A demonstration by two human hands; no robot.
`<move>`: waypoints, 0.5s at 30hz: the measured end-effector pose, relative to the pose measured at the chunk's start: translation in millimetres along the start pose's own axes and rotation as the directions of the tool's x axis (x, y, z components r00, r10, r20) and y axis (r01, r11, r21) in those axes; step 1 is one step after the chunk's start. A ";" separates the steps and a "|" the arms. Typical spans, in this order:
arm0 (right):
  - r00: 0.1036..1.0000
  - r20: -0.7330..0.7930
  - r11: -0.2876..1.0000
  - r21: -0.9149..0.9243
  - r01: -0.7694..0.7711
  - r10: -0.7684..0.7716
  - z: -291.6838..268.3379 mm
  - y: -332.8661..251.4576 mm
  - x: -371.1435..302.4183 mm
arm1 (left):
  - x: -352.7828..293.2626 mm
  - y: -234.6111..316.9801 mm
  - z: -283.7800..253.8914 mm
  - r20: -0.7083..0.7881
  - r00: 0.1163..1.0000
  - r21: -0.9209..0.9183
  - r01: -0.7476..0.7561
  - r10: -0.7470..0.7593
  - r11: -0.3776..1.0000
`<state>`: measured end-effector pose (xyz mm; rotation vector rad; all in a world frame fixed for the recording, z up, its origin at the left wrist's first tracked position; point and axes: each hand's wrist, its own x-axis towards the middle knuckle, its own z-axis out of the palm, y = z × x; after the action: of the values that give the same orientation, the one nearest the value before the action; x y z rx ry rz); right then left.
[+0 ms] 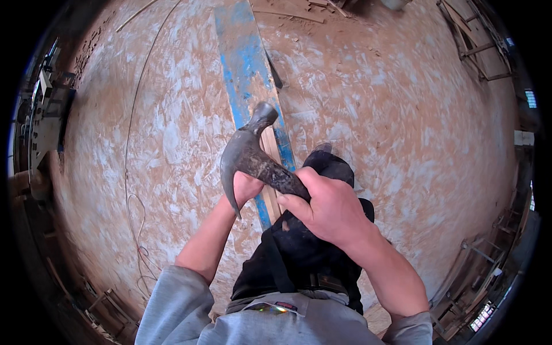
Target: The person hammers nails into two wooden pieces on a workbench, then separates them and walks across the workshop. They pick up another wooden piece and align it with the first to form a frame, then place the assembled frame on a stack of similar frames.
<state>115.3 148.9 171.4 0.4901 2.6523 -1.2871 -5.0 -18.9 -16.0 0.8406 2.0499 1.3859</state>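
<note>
Apparently a hammering step: right hand (336,210) wrapped round the hammer (259,162), its head over the wood strip (269,144) on the blue board (244,52). Left hand (247,187) near strip, grip hidden, can't tell. Next strike likely needs careful aim.

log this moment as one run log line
right hand: grips claw hammer | left hand: partly hidden behind hammer, hold unclear | pale wood: on blue-painted board

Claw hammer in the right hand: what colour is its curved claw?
Dull grey; the curved claw shows best in the head view.
</note>
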 end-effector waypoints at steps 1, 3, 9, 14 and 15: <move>0.998 -0.043 0.997 0.060 0.050 -0.047 4.0 2.4 -3.1 | -3.0 -13.3 4.1 0.008 0.999 -0.066 0.032 -0.031 0.997; 0.988 -0.120 0.989 0.097 0.108 -0.096 6.3 10.5 -5.3 | 0.3 -2.7 5.5 -0.005 0.999 -0.041 -0.054 0.054 0.998; 0.994 -0.027 0.990 0.088 -0.107 0.110 -10.4 11.5 -17.3 | -14.1 5.9 -11.2 0.169 0.916 -0.248 0.397 -0.364 0.884; 0.982 -0.133 0.984 0.096 0.151 -0.138 -11.7 0.3 -24.9 | -11.2 8.5 3.4 0.087 0.953 -0.656 0.274 -0.290 0.703; 0.978 -0.125 0.982 0.068 0.179 -0.169 -4.0 5.4 -23.4 | -8.7 21.7 4.8 0.144 0.918 -0.776 0.336 -0.369 0.534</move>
<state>139.2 149.9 176.4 0.3615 2.8055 -1.4604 8.7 -16.2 3.4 -0.0110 1.2484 1.8105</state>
